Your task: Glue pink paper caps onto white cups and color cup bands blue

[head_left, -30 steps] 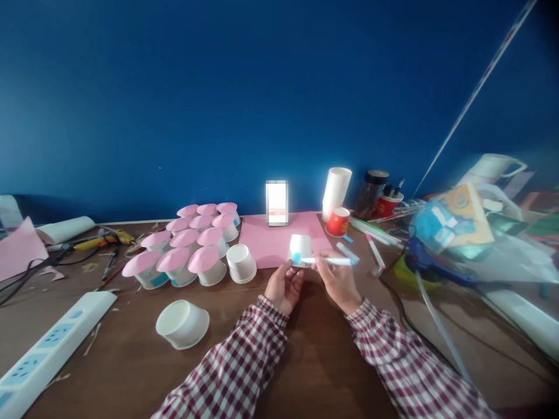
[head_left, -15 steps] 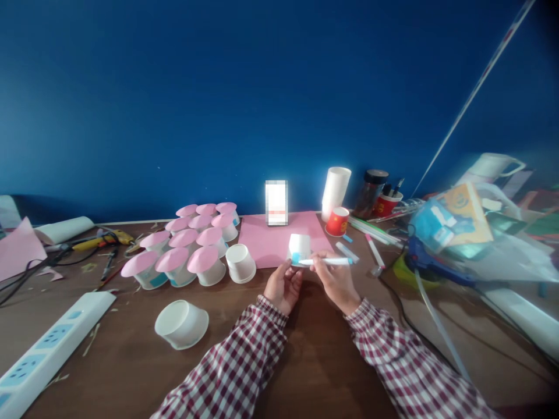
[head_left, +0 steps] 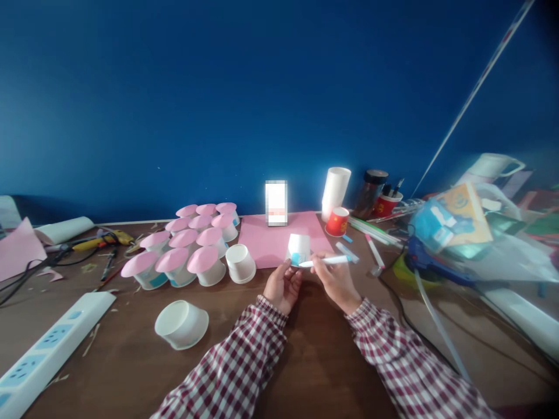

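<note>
My left hand (head_left: pixel 283 286) is closed on the lower rim of an upside-down white paper cup (head_left: pixel 299 244), which has a blue patch low on its side. In my right hand (head_left: pixel 337 283) is a white marker pen (head_left: pixel 329 261) with a light blue end, its tip pointing left at the blue patch. Whether the tip touches the cup I cannot tell. Behind the cup lies a sheet of pink paper (head_left: pixel 262 241). To the left of my hands stands another upturned white cup (head_left: pixel 240 263), beside several cups topped with pink paper discs (head_left: pixel 203 259).
A white tub (head_left: pixel 181 325) sits at front left, near a power strip (head_left: pixel 55 343). Stacked white cups (head_left: pixel 336 189), a red paper cup (head_left: pixel 338 222) and a dark-lidded jar (head_left: pixel 370 195) stand by the wall. Cables and a cluttered pile of bags (head_left: pixel 458 221) occupy the right.
The marker's back end has dipped slightly and its tip has shifted a little lower at the cup's blue patch. Both hands stay almost where they were.
</note>
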`<move>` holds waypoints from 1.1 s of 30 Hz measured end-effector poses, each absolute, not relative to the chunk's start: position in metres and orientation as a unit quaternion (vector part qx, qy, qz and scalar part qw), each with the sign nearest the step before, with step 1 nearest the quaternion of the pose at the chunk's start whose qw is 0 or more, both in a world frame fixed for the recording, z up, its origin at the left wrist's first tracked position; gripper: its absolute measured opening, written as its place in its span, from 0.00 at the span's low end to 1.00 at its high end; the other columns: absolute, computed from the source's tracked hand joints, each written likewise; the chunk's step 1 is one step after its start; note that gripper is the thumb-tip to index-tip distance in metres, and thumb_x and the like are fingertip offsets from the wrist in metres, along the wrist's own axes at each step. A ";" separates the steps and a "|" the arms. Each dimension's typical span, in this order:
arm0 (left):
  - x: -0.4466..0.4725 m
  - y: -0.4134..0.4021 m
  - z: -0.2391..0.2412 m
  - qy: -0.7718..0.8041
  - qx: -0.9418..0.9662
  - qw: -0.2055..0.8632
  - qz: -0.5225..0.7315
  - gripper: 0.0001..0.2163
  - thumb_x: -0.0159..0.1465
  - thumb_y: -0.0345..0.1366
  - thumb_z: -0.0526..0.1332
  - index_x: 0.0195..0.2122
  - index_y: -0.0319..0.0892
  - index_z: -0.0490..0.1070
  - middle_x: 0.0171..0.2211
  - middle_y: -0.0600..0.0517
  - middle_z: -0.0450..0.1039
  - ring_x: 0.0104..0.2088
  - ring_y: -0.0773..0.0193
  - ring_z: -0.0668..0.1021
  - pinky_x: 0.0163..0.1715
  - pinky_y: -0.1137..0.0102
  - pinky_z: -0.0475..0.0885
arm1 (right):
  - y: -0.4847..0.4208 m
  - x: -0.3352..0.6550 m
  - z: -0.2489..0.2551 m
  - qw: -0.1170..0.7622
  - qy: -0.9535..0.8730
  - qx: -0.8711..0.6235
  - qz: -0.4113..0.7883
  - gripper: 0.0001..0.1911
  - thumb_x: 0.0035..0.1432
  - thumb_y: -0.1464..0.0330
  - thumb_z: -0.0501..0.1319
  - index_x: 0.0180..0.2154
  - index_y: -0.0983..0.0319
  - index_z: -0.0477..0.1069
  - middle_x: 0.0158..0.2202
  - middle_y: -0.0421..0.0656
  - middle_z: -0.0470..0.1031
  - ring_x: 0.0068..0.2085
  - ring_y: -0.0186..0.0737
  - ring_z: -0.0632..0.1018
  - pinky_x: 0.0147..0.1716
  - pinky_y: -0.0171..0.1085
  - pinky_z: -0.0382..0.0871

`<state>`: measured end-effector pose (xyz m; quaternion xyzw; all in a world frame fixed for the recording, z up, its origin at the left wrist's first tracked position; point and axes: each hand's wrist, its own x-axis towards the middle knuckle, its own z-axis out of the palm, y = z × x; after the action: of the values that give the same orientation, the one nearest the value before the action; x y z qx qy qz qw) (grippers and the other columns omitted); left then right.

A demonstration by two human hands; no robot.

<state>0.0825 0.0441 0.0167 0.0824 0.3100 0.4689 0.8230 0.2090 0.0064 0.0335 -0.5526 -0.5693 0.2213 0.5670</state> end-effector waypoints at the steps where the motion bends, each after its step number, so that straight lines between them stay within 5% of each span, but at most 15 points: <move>1: 0.083 0.044 0.017 0.310 0.086 0.824 0.466 0.03 0.60 0.27 0.58 0.33 0.32 0.69 0.24 0.48 0.73 0.22 0.71 0.76 0.23 0.81 0.74 | 0.006 0.209 0.033 0.567 -0.571 -0.550 0.224 0.12 0.56 0.64 0.54 0.25 0.63 0.68 0.19 0.39 0.69 0.20 0.31 0.68 0.19 0.30 0.61; 33: 0.082 0.047 0.018 0.302 0.059 0.822 0.479 0.04 0.60 0.27 0.56 0.29 0.32 0.69 0.19 0.52 0.72 0.21 0.71 0.76 0.22 0.82 0.73 | 0.008 0.208 0.033 0.591 -0.533 -0.558 0.236 0.11 0.56 0.64 0.56 0.27 0.64 0.69 0.21 0.40 0.71 0.24 0.34 0.72 0.24 0.31 0.66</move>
<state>0.0820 0.0466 0.0176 0.0593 0.3025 0.4785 0.8222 0.2076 0.0077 0.0330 -0.5576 -0.5327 0.2361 0.5912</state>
